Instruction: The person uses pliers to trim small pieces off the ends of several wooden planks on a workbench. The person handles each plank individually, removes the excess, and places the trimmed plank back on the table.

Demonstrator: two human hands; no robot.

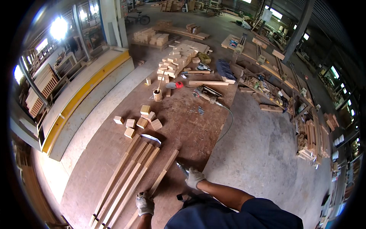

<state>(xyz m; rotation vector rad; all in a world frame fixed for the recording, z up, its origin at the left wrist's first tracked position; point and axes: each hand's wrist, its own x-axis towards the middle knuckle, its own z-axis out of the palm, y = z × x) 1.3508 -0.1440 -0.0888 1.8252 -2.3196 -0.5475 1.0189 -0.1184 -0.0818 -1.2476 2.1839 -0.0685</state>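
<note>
Navy shirt [228, 216] cloth is seen closest, soft and loose. Beyond it, a broad brown surface [173, 126] is spread, flat and scuffed. Slender pale strips [138, 178] are laid side by side across its near left part, straight and square-edged. Just right of them, a single wooden strip [164, 173] is angled toward the body; it should be found light and stiff, dry rather than slippery, hard to break, and best gripped around its narrow sides near the middle. Its near part is grasped by the left hand [145, 203], covered in a pale knitted-looking glove. A dark tool [183, 169], hard-looking and of unclear kind, is gripped by the right hand [195, 178], likewise gloved. Farther off, chunky wooden blocks [142, 123] are scattered, crisp-cornered, with pale, smooth-cut faces.
</note>
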